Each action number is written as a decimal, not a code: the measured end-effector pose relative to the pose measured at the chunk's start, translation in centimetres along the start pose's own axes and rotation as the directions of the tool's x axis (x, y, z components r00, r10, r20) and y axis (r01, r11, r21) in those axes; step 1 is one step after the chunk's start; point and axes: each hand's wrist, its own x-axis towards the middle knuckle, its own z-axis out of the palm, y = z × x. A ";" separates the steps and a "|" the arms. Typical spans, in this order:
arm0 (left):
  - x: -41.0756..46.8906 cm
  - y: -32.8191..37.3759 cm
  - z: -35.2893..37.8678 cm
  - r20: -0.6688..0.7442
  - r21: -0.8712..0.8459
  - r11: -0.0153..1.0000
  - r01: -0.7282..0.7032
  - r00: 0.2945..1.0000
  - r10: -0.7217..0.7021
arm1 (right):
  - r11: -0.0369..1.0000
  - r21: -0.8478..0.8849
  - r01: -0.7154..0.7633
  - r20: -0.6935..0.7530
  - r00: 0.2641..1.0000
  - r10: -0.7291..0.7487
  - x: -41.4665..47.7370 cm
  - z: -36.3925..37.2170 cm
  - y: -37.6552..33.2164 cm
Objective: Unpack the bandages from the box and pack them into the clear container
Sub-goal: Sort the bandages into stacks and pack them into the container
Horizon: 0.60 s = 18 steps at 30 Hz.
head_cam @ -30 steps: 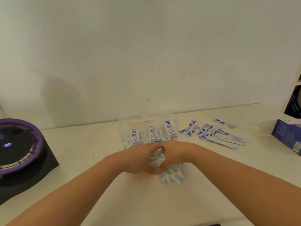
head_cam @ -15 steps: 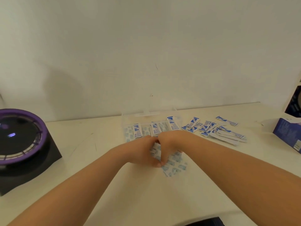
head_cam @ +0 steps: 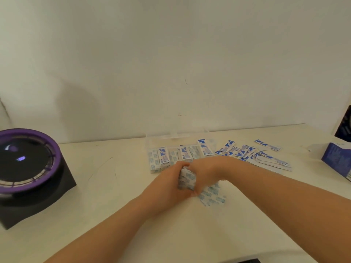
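Observation:
A small stack of white-and-light-blue wrapped bandages (head_cam: 186,179) is squeezed between my left hand (head_cam: 168,184) and my right hand (head_cam: 206,172), just in front of the clear container (head_cam: 178,138). Inside the container stand rows of bandages (head_cam: 182,154), some with dark blue labels. A few more light-blue bandages (head_cam: 211,195) lie flat on the table under my right wrist. The dark blue bandage box (head_cam: 337,159) sits at the far right edge.
A loose heap of blue-labelled bandages (head_cam: 252,153) is spread on the white table (head_cam: 117,186) to the right of the container. A black device with a purple ring (head_cam: 28,168) stands at the left. The wall runs close behind the container.
Both hands have lifted slightly and gathered the bandages into an upright stack between them. The view has tilted up a little.

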 end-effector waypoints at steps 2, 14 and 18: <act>-0.1 0.3 0.4 -0.094 -0.051 0.998 -0.039 0.995 0.034 | 0.985 -0.168 0.037 -0.104 0.993 -0.055 -0.8 -0.1 -0.2; -0.5 0.8 2.6 -0.040 -0.124 0.992 -0.006 0.999 0.001 | 0.979 0.188 0.085 -0.549 0.835 0.033 -3.2 5.1 4.8; -1.2 1.0 2.8 -0.086 -0.063 0.993 -0.101 0.992 0.095 | 0.868 0.401 0.292 -0.594 0.804 0.004 -3.6 7.2 6.6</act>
